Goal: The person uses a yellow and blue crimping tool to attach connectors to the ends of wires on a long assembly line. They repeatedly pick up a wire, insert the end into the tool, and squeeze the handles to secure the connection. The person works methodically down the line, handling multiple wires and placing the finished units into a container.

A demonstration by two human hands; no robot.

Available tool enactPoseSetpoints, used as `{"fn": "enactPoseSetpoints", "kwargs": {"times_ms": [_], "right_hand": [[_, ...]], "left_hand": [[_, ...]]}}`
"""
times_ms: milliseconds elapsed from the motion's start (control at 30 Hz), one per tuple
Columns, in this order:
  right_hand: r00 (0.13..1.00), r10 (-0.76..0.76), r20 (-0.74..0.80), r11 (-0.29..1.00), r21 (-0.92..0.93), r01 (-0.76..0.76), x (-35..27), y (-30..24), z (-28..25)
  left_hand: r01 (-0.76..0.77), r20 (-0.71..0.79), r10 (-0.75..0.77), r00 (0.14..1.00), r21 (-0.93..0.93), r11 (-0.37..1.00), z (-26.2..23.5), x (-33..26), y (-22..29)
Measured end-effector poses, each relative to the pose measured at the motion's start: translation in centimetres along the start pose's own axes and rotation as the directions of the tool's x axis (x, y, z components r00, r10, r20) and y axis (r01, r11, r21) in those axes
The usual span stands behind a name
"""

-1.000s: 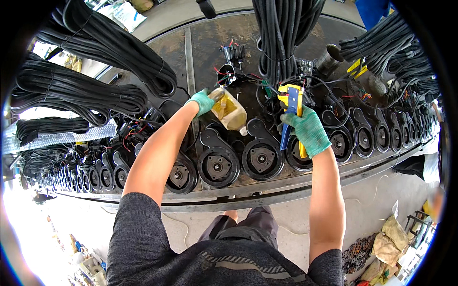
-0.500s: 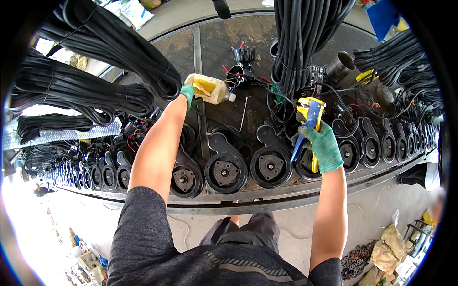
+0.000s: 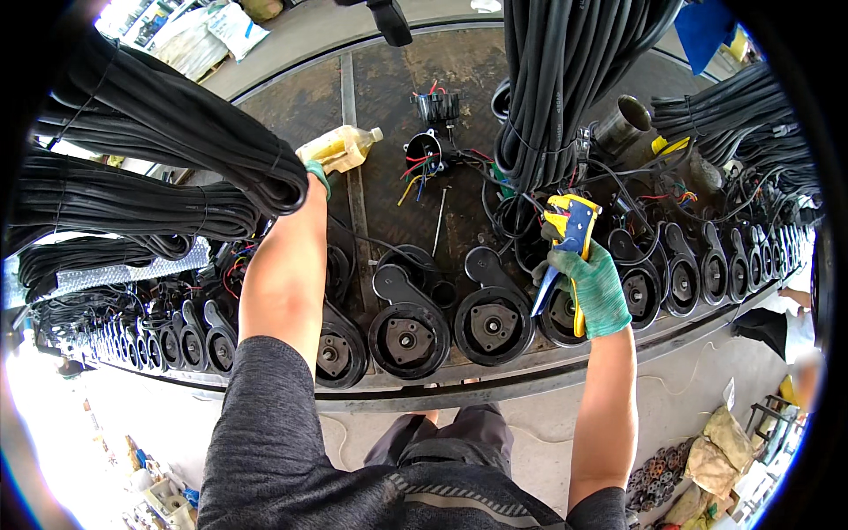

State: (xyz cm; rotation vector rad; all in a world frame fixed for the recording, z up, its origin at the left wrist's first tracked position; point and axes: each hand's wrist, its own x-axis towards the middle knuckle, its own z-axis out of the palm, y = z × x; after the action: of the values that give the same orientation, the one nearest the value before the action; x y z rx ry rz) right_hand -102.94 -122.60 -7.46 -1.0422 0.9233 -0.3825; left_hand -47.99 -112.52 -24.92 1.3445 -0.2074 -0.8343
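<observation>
Your right hand [image 3: 602,293] is wrapped around the blue and yellow tool [image 3: 575,223], on your side of the middle black cable bundle [image 3: 552,102]. Well left of that bundle is the cloudy bottle [image 3: 348,147]. Your left hand [image 3: 320,177] is at its back end, but the fingers are hidden, so I can't tell if they grip.
</observation>
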Motion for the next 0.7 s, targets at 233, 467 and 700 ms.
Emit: {"fn": "enactPoseSetpoints", "kwargs": {"times_ms": [233,467,700], "right_hand": [[1.0,0.001,0.003,0.999,0.035,-0.001,0.0,0.3,-0.2],[1.0,0.0,0.005,0.999,0.047,-0.001,0.1,0.2,-0.1],[0.997,-0.04,-0.064,0.989,0.14,0.048,0.5,0.5,0.6]], "left_hand": [[-0.449,0.578,0.37,0.728,-0.006,0.893,2.3,-1.3,1.8],[-0.555,0.508,0.227,0.831,0.729,0.4,10.1,-11.3,-0.1],[-0.804,0.852,0.291,0.435,0.513,-0.3,15.1,-11.0,-0.9]]}}
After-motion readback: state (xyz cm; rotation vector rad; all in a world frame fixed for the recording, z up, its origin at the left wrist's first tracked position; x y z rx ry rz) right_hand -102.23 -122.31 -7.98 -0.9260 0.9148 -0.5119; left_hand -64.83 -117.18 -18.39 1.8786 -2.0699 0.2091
